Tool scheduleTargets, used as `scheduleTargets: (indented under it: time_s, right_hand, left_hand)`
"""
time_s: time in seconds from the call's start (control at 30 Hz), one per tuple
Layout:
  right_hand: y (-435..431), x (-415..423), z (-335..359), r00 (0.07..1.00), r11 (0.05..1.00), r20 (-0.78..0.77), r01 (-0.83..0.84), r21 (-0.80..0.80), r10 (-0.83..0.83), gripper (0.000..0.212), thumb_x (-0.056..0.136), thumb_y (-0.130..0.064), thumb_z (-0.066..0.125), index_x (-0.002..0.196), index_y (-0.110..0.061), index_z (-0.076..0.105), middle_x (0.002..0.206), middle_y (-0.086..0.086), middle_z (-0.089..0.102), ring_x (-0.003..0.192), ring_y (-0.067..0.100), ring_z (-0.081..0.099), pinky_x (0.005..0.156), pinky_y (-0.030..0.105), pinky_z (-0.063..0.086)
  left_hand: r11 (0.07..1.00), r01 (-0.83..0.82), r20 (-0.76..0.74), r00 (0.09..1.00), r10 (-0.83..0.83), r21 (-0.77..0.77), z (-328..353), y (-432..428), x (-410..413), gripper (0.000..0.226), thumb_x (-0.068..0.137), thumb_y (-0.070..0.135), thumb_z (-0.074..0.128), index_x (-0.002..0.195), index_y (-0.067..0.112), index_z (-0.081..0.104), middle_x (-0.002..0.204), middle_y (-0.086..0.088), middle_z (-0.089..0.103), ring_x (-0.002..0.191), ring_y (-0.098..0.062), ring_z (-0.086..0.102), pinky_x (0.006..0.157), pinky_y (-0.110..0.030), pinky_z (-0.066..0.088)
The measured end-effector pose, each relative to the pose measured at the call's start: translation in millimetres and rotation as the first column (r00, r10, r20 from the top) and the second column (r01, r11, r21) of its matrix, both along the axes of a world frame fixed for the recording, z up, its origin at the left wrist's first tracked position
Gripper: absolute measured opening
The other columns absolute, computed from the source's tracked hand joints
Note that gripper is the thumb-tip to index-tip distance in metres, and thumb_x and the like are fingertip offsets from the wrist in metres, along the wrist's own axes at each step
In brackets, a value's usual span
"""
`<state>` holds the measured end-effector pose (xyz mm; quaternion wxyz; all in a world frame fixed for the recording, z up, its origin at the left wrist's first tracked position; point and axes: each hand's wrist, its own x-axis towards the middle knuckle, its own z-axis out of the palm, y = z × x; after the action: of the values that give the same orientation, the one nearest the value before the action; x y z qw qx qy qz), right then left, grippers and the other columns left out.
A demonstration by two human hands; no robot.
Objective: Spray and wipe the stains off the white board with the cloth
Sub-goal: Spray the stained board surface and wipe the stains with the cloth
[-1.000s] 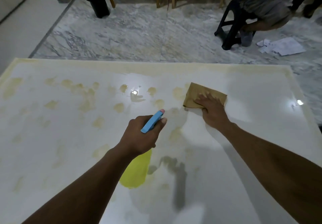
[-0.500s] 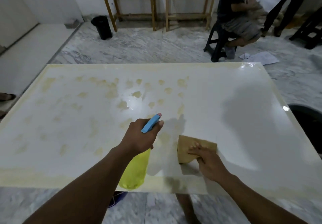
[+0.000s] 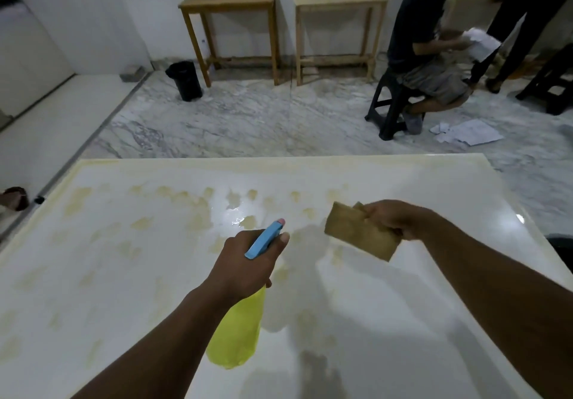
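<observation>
A large white board [image 3: 418, 290] lies flat before me, with several yellowish stains [image 3: 142, 221] across its left and middle parts. My left hand [image 3: 248, 262] grips a yellow spray bottle [image 3: 237, 333] with a blue trigger head, its nozzle pointing toward the far middle of the board. My right hand [image 3: 392, 218] holds a folded tan cloth [image 3: 359, 234] lifted off the board surface, to the right of the nozzle. A wet glossy patch [image 3: 235, 215] shines just beyond the nozzle.
Marble floor lies beyond the board. Two wooden tables [image 3: 232, 29] stand against the far wall, with a black bin [image 3: 184, 80] beside them. A person [image 3: 421, 51] sits on a black stool [image 3: 390, 110] at the far right, papers [image 3: 468, 131] on the floor nearby.
My right hand has lifted the cloth off the board and raised it to the right of the nozzle. The view has tilted up. The spray bottle stays in my left hand.
</observation>
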<state>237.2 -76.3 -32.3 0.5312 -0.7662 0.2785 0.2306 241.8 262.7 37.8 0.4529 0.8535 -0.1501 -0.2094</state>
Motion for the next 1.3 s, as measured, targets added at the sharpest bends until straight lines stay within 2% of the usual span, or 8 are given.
scheduleTargets:
  time_s: [0.13, 0.2, 0.3, 0.47, 0.67, 1.1, 1.2, 1.3]
  right_hand:
    - [-35, 120, 5, 0.958, 0.93, 0.25, -0.04, -0.366, 0.139, 0.022, 0.095, -0.042, 0.059, 0.104, -0.026, 0.071, 0.103, -0.003, 0.07, 0.082, 0.02, 0.06, 0.072, 0.032, 0.045]
    - [-50, 165, -17, 0.933, 0.831, 0.253, -0.08, -0.551, 0.257, 0.018, 0.096, -0.017, 0.053, 0.102, -0.028, 0.066, 0.103, 0.01, 0.068, 0.079, 0.028, 0.058, 0.064, 0.034, 0.041]
    - [-60, 189, -78, 0.932, 0.754, 0.151, -0.164, -0.636, 0.331, 0.054, 0.091, -0.004, 0.043, 0.137, -0.029, 0.057, 0.137, 0.014, 0.057, 0.112, 0.037, 0.058, 0.085, 0.036, 0.048]
    - [-17, 135, -160, 0.856, 0.691, 0.321, -0.057, -0.721, 0.406, 0.059, 0.087, 0.001, 0.04, 0.138, -0.022, 0.058, 0.153, 0.005, 0.044, 0.147, 0.029, 0.03, 0.118, 0.051, 0.014]
    - [32, 43, -170, 0.791, 0.723, 0.421, -0.038, -0.69, 0.444, 0.06, 0.08, -0.001, 0.041, 0.132, -0.023, 0.062, 0.148, 0.003, 0.05, 0.145, 0.027, 0.035, 0.118, 0.053, 0.017]
    - [234, -243, -164, 0.755, 0.76, 0.463, -0.071, -0.646, 0.463, 0.052, 0.081, -0.02, 0.041, 0.127, -0.026, 0.067, 0.143, -0.003, 0.054, 0.139, 0.021, 0.039, 0.117, 0.039, 0.024]
    - [233, -237, -130, 0.874, 0.933, 0.442, -0.036, -0.358, 0.203, 0.046, 0.085, -0.002, 0.047, 0.108, -0.033, 0.071, 0.125, 0.003, 0.068, 0.124, 0.029, 0.059, 0.107, 0.033, 0.038]
    - [209, -203, -60, 0.967, 0.997, 0.245, 0.067, 0.035, -0.073, 0.014, 0.089, -0.02, 0.061, 0.089, -0.024, 0.075, 0.101, 0.002, 0.074, 0.094, 0.023, 0.07, 0.083, 0.032, 0.051]
  left_hand:
    - [0.999, -0.033, -0.011, 0.999, 0.033, -0.014, -11, -17, 46, 0.013, 0.1, 0.046, 0.063, 0.088, 0.044, 0.067, 0.093, -0.024, 0.074, 0.052, -0.016, 0.069, 0.05, -0.011, 0.05]
    - [0.999, -0.043, -0.024, 0.999, 0.043, -0.015, -17, -24, 66, 0.014, 0.097, 0.049, 0.063, 0.089, 0.039, 0.07, 0.088, -0.018, 0.074, 0.053, -0.016, 0.069, 0.049, -0.011, 0.05]
    - [0.999, -0.045, -0.033, 0.998, 0.045, -0.007, -28, -32, 87, 0.025, 0.095, 0.049, 0.063, 0.089, 0.028, 0.073, 0.089, -0.02, 0.074, 0.062, -0.024, 0.071, 0.049, -0.01, 0.05]
    - [0.998, -0.067, -0.06, 0.996, 0.066, -0.019, -46, -31, 94, 0.026, 0.097, 0.047, 0.064, 0.103, 0.025, 0.077, 0.094, -0.028, 0.071, 0.063, -0.033, 0.071, 0.053, -0.012, 0.053]
    - [0.997, -0.072, -0.05, 0.996, 0.073, 0.03, -49, -15, 72, 0.01, 0.101, 0.048, 0.062, 0.11, 0.052, 0.066, 0.093, -0.02, 0.076, 0.055, -0.015, 0.075, 0.056, -0.012, 0.054]
    - [0.999, -0.014, -0.009, 1.0, 0.014, 0.041, -33, 103, -84, 0.035, 0.103, 0.05, 0.06, 0.134, 0.036, 0.068, 0.095, -0.02, 0.075, 0.064, -0.022, 0.077, 0.067, -0.031, 0.067]
    - [0.999, -0.014, -0.005, 1.0, 0.014, 0.047, -22, 122, -97, 0.038, 0.102, 0.05, 0.06, 0.137, 0.035, 0.067, 0.095, -0.017, 0.076, 0.062, -0.022, 0.077, 0.067, -0.035, 0.067]
    - [0.999, 0.0, 0.03, 1.0, -0.001, 0.047, -5, 130, -91, 0.037, 0.103, 0.049, 0.058, 0.136, 0.034, 0.067, 0.095, -0.017, 0.076, 0.055, -0.018, 0.074, 0.057, -0.018, 0.059]
